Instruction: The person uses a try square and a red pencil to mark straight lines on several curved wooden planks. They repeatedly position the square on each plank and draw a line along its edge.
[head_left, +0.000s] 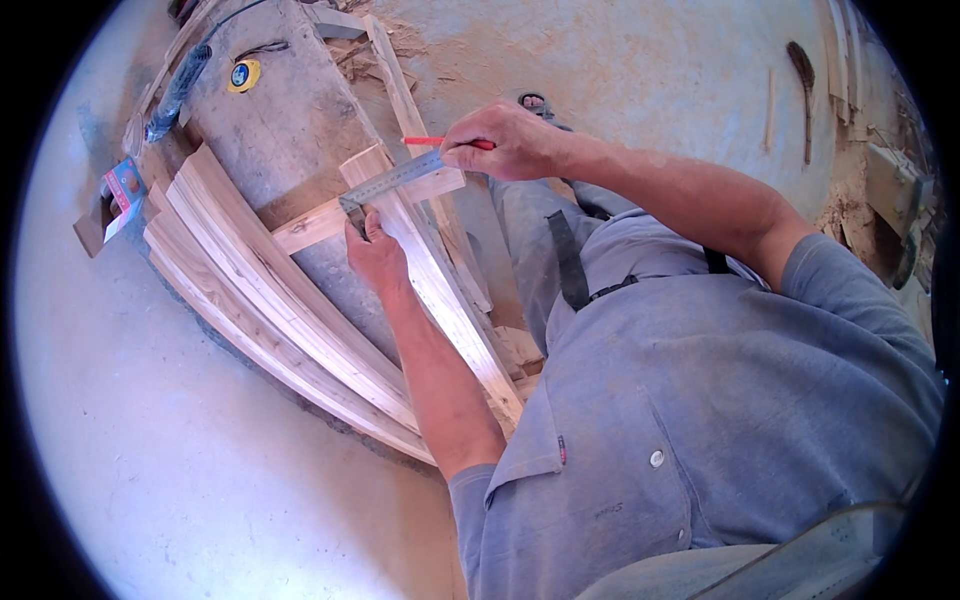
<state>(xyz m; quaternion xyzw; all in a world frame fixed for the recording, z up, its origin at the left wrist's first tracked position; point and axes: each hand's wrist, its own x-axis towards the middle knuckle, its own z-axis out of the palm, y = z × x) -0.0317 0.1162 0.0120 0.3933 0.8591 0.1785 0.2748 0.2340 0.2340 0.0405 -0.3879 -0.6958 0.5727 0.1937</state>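
A square point(395, 180) is lying across the upper end of a long board point(437, 287), its straight, flat blade showing silver-grey with fine graduations along it and its left end meeting a short, darker stock. The left hand point(378, 250), just left of the board, is closing thumb and fingers on the stock. The right hand point(500, 140), beyond the board to the upper right, is clamping a slim red pencil point(425, 141), which is pointing left above the blade; the blade's right end is reaching these fingers, though whether they are also pinching it cannot be told. The board is showing pale, bright wood, and a crosspiece point(308, 227) is protruding from both its sides beneath the square. Left of the board, curved planks point(265, 270) with light grain are lying side by side on a grey bench point(300, 115); beyond its upper end, a yellow tape measure point(242, 76) is resting.
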